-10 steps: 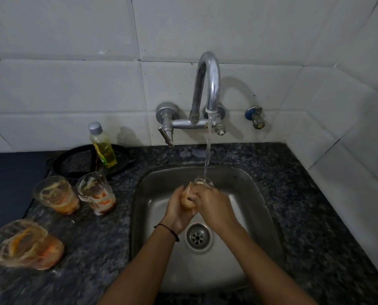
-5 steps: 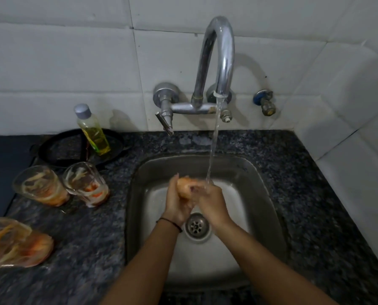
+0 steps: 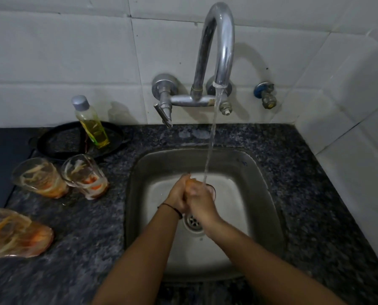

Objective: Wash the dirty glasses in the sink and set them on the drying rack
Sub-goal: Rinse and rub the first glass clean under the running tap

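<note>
We see both hands pressed together over the middle of the sink (image 3: pixel 137 194). The left hand (image 3: pixel 178 194) and right hand (image 3: pixel 199 200) have their fingers curled round one glass (image 3: pixel 212 190). Most of it is hidden. Only a dark arc of rim shows at the right hand's 3 o'clock, and an orange patch shows between the knuckles at 12 o'clock. A thin black band (image 3: pixel 171 207) circles the left wrist.

The water (image 3: pixel 210 148) runs down from 12 o'clock and lands on the right hand beside that rim. The drain (image 3: pixel 193 221) lies just at 6 o'clock of the hands, partly covered by the right wrist. The tap (image 3: pixel 217 47) arches from the tiled wall at 12 o'clock, and a blue valve (image 3: pixel 264 95) sits at its 3 o'clock.

On the dark speckled surface (image 3: pixel 84 227), at 9 o'clock of the sink, we find a second glass (image 3: pixel 85 176) and a third glass (image 3: pixel 40 179) touching side by side, both smeared with orange and pale residue. At 8 o'clock a fourth glass (image 3: pixel 14 233) lies on its side, equally dirty. At 10 o'clock a bottle (image 3: pixel 91 123) of yellow liquid with a grey cap stands on a black pan (image 3: pixel 62 142) by the wall.
</note>
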